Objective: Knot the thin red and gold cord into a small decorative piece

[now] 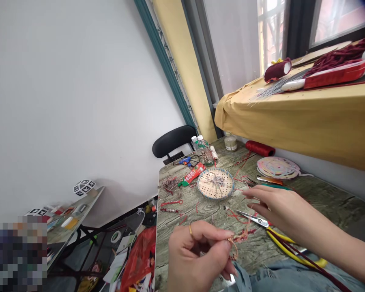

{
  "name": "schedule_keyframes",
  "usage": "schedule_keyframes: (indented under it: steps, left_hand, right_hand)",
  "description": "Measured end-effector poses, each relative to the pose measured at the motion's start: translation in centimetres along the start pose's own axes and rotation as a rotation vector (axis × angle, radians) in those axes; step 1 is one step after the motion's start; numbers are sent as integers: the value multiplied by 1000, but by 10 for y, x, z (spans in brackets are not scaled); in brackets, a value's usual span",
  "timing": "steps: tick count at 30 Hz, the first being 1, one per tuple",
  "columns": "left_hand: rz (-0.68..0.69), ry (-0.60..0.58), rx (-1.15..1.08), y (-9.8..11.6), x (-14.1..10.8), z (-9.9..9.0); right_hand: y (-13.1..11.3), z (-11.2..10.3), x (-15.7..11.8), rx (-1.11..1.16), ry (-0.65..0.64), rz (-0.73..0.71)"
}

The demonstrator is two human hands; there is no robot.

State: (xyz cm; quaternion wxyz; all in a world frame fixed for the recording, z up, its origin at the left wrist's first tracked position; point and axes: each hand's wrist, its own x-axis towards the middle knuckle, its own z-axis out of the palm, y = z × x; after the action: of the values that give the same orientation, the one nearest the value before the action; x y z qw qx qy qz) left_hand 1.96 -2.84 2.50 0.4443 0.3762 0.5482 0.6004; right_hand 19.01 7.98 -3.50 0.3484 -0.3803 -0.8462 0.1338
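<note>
My left hand point(200, 253), a ring on one finger, pinches a thin knotted cord point(239, 237) between thumb and forefinger. Orange and dark red strands of it trail to the right, and a small loop hangs below the fingertips. My right hand point(270, 202) reaches over the table with fingers stretched and apart. Loose orange thread lies close beneath its fingertips; I see no firm grip on it. Under the right forearm rest scissors point(258, 220) with yellow handles, blades pointing left. Just beyond the hands is a round woven tray point(203, 188) with small wiry pieces in it.
Behind the tray stand plastic bottles point(205, 152) and a glass jar point(230, 142). A red thread spool point(260, 148) and a pastel coiled mat point(278, 167) lie at the right. A red-green packet point(193, 175) and thread scraps point(170, 183) are leftward. A black chair point(174, 140) stands behind.
</note>
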Motion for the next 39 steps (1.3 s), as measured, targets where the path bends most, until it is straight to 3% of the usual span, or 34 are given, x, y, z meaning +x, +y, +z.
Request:
schedule_keyframes:
  steps: [2,5,6,8,13,17,22,27,31,34,37,39]
  left_hand:
    - [28,-4,75,-1,1,-1]
    - [110,-30,154,-5,1,-4]
    - [150,-37,180,-5,1,-4]
    - [222,-38,243,-6,0,-5]
    - [360,-26,416,-3,0,-7]
    - [454,-60,526,-1,2,-10]
    - [422,-69,526,-1,1,-10]
    - [367,-24,453,-2,-1,-8]
    - [661,51,616,-8,1,-5]
    - [840,209,673,-16,2,1]
    - [765,236,539,-20,0,6]
    - [530,113,351,-18,-1,5]
  right_hand:
    - [-7,-5,-3,260,-157,104]
    - [-34,-16,-4,1059,-556,387]
    - [-42,-18,-2,1195,-638,401]
    - [-53,-22,2,1250,-692,355]
    - [-51,-22,7,1007,-553,336]
    - [-48,-21,4,979,-480,333]
    - [-53,-20,-5,763,-274,221]
    - [-58,-20,-12,452,-51,-7]
    - [-64,-15,-14,305,150,-184]
    - [-66,-10,-14,229,219,-228]
    - [-65,-10,-13,202,262,-241]
    - [-65,-11,-12,212,266,-242]
